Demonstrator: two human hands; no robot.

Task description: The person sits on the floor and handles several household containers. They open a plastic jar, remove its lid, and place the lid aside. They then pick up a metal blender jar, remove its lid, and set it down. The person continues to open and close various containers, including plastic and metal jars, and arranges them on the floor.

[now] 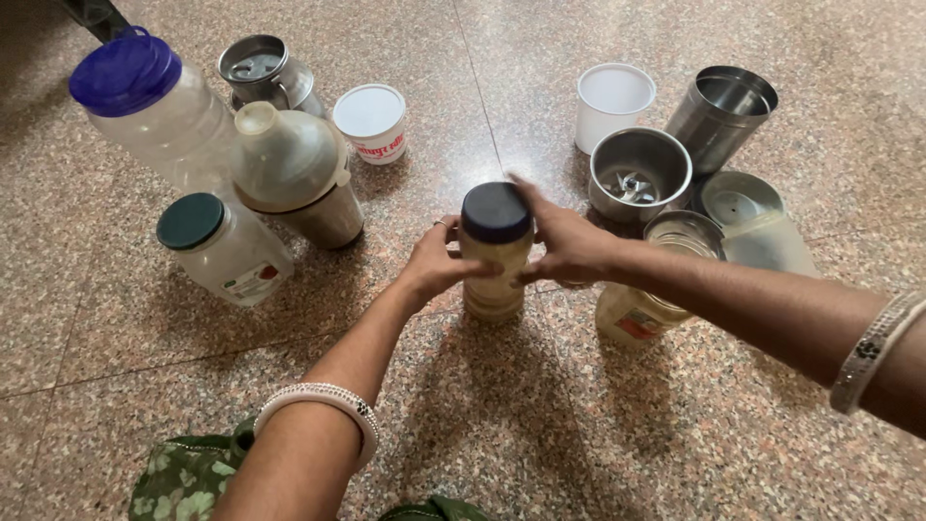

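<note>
Nearest the camera, bottom edge: green floral-print cloth (188, 478), then both forearms reaching forward, each with a pale beaded bangle, over the speckled reddish-brown stone floor (540, 425).

Centre, I see both hands on one upright cream-coloured plastic jar with a dark navy screw lid (495, 253). It stands on the floor between the two groups of containers. Left hand (439, 260) is wrapped around the jar body from the left, fingers curled against its side, ring on one finger. Right hand (564, 241) comes in from the right, fingers blurred near the lid; thumb sits against the jar's side. Can't tell how tightly either is clamped.

Just right of the jar, touching the right forearm's line: a clear plastic jar with a red label, open-topped (641, 304), partly hidden by the arm.

Left group, mid-distance: a squat clear jar with a dark green lid (222, 249); behind it a steel-bottomed blender jar with a translucent domed cover (294, 174); a big clear plastic container with a blue lid (149, 106), tilted.

Right group: a steel bowl-shaped mixer jar with blades visible inside (639, 174), a round steel lid (741, 198) beside a translucent plastic cover (772, 246).

Farthest: a small steel lidded pot (265, 69), a white plastic tub with red print (371, 121), a white plastic cup (612, 104), a tall open steel canister (723, 114), tilted.
</note>
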